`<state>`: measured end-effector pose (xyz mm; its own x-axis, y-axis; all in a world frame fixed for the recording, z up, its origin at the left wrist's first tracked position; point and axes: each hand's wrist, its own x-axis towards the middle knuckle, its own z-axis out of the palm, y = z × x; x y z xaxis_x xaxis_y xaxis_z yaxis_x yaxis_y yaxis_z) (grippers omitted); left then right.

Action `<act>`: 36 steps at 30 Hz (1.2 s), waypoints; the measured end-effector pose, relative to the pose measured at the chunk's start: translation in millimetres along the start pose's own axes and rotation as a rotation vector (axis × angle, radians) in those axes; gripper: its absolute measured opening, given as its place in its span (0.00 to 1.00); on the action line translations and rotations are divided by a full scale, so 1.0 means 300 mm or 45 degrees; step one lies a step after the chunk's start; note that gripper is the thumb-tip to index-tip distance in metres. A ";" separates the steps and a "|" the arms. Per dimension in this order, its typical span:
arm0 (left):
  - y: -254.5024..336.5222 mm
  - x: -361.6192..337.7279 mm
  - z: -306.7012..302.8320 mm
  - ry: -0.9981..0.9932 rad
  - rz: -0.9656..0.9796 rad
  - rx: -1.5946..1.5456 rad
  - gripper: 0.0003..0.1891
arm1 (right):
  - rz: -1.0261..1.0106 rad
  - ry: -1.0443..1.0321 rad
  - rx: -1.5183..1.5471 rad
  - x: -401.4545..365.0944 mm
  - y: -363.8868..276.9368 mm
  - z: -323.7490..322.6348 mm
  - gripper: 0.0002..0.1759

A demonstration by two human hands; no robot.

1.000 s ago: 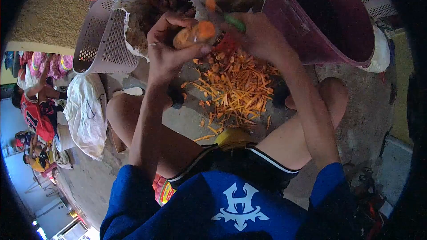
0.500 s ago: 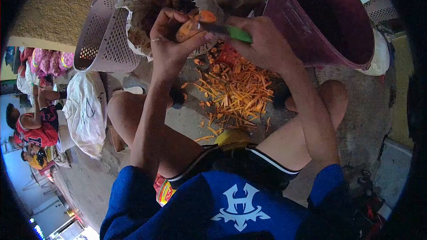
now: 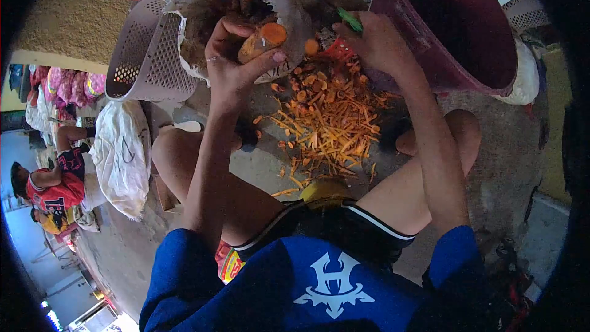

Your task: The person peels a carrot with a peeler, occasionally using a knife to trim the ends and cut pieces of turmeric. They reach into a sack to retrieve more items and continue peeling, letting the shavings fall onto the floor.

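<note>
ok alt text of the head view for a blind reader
Left hand holds a cut orange root and right hand a green-handled knife, above a heap of peelings and slices; an open sack and maroon tub stand beyond.

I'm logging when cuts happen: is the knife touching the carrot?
Apart. The head view shows the knife in the right hand and the carrot in the left hand, with the sack plainly visible between them.

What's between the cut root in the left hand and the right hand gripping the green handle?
In the head view, a small orange piece, apparently in mid-air, between the root and right hand; something red shows behind.
</note>
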<state>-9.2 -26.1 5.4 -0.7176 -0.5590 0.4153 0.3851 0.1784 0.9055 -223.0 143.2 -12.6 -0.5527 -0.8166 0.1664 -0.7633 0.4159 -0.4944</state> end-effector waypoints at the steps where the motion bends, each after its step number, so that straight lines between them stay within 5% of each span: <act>1: -0.001 0.000 -0.001 -0.002 -0.027 0.027 0.26 | -0.009 -0.006 -0.005 -0.017 -0.027 -0.019 0.18; 9: -0.018 0.005 0.022 -0.049 -0.058 0.090 0.24 | -0.396 -0.091 0.160 -0.098 -0.171 0.016 0.18; 19: 0.010 0.003 0.012 -0.103 -0.004 0.095 0.29 | -0.429 -0.018 0.150 -0.056 -0.092 0.074 0.19; 21: 0.018 -0.017 0.008 -0.157 0.051 0.030 0.30 | 0.089 -0.268 0.228 0.018 0.095 0.144 0.20; 25: 0.008 -0.022 -0.027 -0.153 0.083 -0.216 0.35 | -0.077 -0.228 0.152 0.038 0.083 -0.013 0.23; 31: 0.030 -0.022 -0.013 -0.182 0.013 -0.318 0.36 | 0.036 -0.026 -0.121 -0.026 0.019 -0.083 0.29; 34: 0.041 -0.021 0.022 -0.189 -0.273 -0.519 0.30 | 0.033 0.027 0.052 -0.031 -0.040 -0.104 0.26; 36: 0.037 -0.011 0.079 0.176 -0.459 -0.388 0.26 | -0.014 0.227 0.170 -0.042 -0.066 -0.124 0.21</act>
<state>-16.4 -3.1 16.2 -0.7608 -0.6474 0.0464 0.2935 -0.2794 0.9142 -213.3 160.1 26.9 -0.6040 -0.7321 0.3149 -0.7251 0.3408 -0.5984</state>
